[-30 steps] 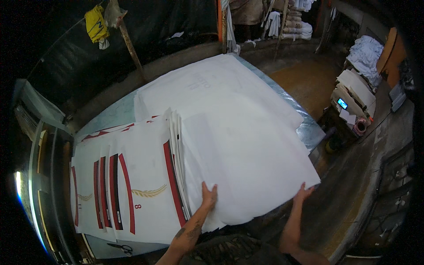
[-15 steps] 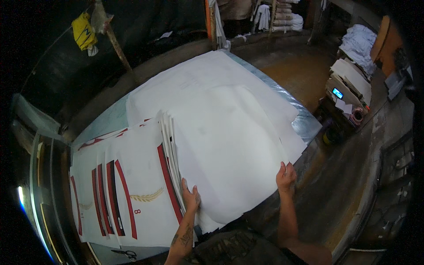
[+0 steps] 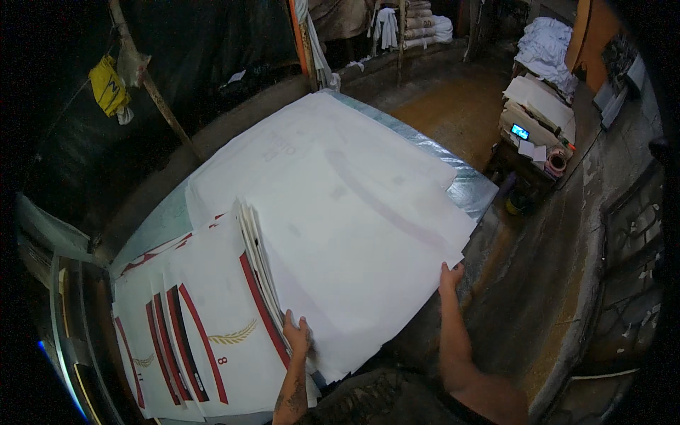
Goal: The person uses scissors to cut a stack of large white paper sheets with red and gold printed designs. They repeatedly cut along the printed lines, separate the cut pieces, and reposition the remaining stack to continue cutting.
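Observation:
A large white sheet lies spread over a table, on top of other white sheets. My left hand rests flat on its near edge, beside a stack of white printed sheets with red and black stripes. My right hand grips the sheet's near right corner at the table edge. The stack's edges fan out just left of my left hand.
A table edge with a shiny cover shows at the right. A small table with papers and a lit device stands on the dirt floor beyond. A wooden pole with a yellow cloth leans at the back left.
Both hands have slid rightwards along the near edge of the white sheet, and the sheet's right side has shifted with them.

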Demonstrator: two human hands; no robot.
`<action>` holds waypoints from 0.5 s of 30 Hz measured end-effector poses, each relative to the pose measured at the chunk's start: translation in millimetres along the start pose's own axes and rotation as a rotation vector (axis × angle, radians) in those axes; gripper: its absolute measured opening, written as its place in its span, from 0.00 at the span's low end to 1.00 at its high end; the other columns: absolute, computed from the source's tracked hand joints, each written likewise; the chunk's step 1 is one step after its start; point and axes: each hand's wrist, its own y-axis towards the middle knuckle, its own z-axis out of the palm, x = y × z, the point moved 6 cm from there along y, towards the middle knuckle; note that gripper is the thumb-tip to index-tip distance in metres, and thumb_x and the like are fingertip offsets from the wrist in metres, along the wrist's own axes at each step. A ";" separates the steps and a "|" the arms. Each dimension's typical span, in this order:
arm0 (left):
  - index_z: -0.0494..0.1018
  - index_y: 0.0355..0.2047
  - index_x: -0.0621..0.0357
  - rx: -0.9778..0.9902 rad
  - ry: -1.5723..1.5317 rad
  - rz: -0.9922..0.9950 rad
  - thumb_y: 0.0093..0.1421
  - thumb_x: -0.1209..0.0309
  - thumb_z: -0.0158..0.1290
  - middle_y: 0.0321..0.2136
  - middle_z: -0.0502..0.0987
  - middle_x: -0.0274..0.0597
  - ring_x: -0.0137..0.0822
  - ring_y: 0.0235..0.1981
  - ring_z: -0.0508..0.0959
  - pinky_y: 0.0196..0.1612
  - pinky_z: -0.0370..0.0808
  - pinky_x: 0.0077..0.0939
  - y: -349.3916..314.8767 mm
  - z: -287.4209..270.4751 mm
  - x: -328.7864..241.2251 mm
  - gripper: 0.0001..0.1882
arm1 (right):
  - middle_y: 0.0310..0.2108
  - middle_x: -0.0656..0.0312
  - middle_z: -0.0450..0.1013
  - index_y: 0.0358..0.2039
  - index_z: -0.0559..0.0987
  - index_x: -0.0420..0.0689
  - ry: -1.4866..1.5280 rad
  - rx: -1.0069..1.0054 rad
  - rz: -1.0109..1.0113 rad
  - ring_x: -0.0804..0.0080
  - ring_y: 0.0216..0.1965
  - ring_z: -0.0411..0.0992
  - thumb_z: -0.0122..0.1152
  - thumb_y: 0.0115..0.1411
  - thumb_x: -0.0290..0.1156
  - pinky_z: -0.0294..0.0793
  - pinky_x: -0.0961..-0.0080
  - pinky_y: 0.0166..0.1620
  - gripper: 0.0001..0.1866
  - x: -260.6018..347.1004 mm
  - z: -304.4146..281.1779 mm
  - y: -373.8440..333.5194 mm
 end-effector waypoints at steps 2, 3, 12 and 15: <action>0.59 0.57 0.76 0.005 -0.005 0.004 0.57 0.70 0.55 0.54 0.67 0.66 0.54 0.58 0.66 0.62 0.59 0.36 2.4 1.3 -4.2 0.31 | 0.56 0.42 0.63 0.60 0.57 0.33 -0.011 0.062 -0.120 0.50 0.53 0.68 0.59 0.58 0.23 0.68 0.59 0.55 0.32 8.0 7.4 6.2; 0.59 0.57 0.76 0.007 0.018 0.006 0.58 0.70 0.55 0.55 0.66 0.66 0.54 0.59 0.65 0.63 0.58 0.36 5.9 2.9 -7.0 0.32 | 0.56 0.41 0.63 0.60 0.57 0.32 -0.044 0.054 -0.163 0.50 0.53 0.68 0.59 0.58 0.23 0.68 0.59 0.54 0.32 11.1 9.9 10.7; 0.52 0.60 0.76 -0.127 0.008 -0.076 0.60 0.65 0.57 0.59 0.59 0.66 0.53 0.62 0.59 0.65 0.52 0.37 18.5 11.1 -26.4 0.38 | 0.57 0.47 0.63 0.60 0.58 0.37 -0.103 0.012 -0.006 0.55 0.56 0.65 0.54 0.57 0.18 0.64 0.63 0.58 0.30 -5.7 33.7 24.6; 0.52 0.61 0.73 -0.153 -0.209 -0.086 0.60 0.67 0.56 0.59 0.59 0.62 0.49 0.61 0.61 0.64 0.54 0.36 17.9 13.5 -17.4 0.36 | 0.54 0.48 0.66 0.59 0.59 0.37 0.064 0.115 -0.013 0.57 0.53 0.67 0.57 0.56 0.19 0.67 0.65 0.54 0.31 4.1 34.6 21.7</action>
